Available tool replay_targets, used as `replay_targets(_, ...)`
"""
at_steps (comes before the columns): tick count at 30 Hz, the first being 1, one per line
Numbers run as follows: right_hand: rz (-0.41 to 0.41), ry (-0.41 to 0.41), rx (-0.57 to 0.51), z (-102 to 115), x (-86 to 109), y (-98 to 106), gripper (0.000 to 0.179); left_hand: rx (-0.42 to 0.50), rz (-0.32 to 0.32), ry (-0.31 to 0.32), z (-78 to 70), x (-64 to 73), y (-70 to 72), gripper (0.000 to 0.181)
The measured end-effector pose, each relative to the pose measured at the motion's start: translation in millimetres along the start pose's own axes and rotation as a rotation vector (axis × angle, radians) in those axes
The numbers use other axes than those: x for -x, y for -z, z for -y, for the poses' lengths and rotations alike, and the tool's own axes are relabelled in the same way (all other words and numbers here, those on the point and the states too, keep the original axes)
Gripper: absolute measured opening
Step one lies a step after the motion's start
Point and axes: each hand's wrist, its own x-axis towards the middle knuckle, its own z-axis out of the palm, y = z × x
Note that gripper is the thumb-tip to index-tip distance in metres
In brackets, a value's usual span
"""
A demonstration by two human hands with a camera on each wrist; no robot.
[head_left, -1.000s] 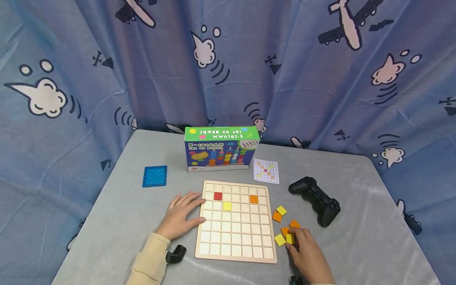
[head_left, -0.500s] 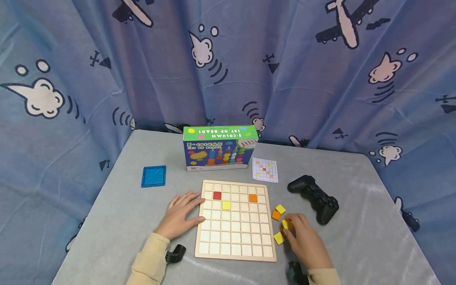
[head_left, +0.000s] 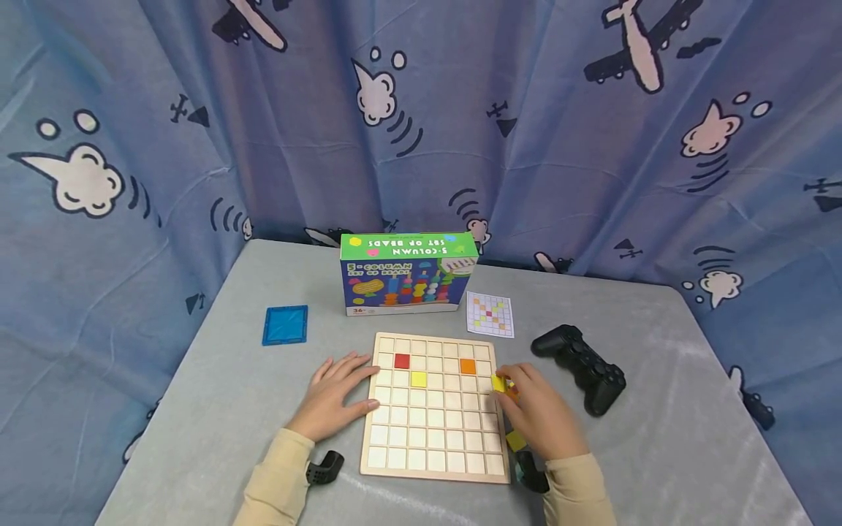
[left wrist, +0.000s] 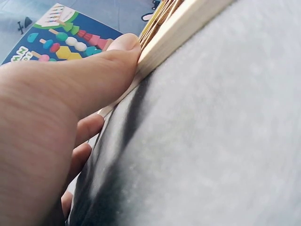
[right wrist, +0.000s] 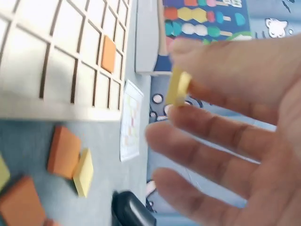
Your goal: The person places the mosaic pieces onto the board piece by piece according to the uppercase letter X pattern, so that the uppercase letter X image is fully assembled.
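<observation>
Yellow square tile, flat, right of frame centre, overlaps gridded board's right edge; right hand pinches it. Left hand, fingers extended, touches left edge. Grey bench surrounds board.

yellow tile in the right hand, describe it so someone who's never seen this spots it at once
On the grey table, find the pale wooden grid board in the middle. At its right-hand edge in the head view, the right hand pinches a small square yellow tile. The other yellow tiles lie on the board or table; only this one is held.
</observation>
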Motion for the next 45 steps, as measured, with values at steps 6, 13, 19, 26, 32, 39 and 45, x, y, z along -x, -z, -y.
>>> replay_targets(6, 0.011, 0.011, -0.012, 5, -14.8, -13, 0.032, -0.013, 0.009, -0.004, 0.0, -0.9, -1.6, 0.060)
replay_targets(13, 0.071, 0.042, -0.037, 14, -27.7, -36, 0.028, 0.004, -0.004, 0.000, 1.1, -0.7, -2.2, 0.060)
replay_targets(19, 0.120, 0.044, -0.043, 17, -31.4, -51, 0.025, -0.004, 0.002, 0.003, 2.2, -1.3, -2.2, 0.060)
replay_targets(26, 0.097, 0.069, -0.039, 17, -31.8, -59, 0.024, -0.005, 0.006, 0.007, 2.3, -0.8, -1.7, 0.060)
replay_targets(32, 0.073, 0.105, -0.028, 16, -33.6, -63, 0.025, 0.001, -0.008, -0.001, 2.1, 0.2, -1.0, 0.059)
replay_targets(39, 0.093, 0.084, -0.039, 17, -35.0, -66, 0.025, -0.002, 0.001, 0.003, 3.4, 0.0, -1.7, 0.060)
replay_targets(45, 0.118, 0.059, -0.069, 18, -36.1, -65, 0.023, -0.001, -0.002, 0.003, 3.7, 0.0, -1.7, 0.060)
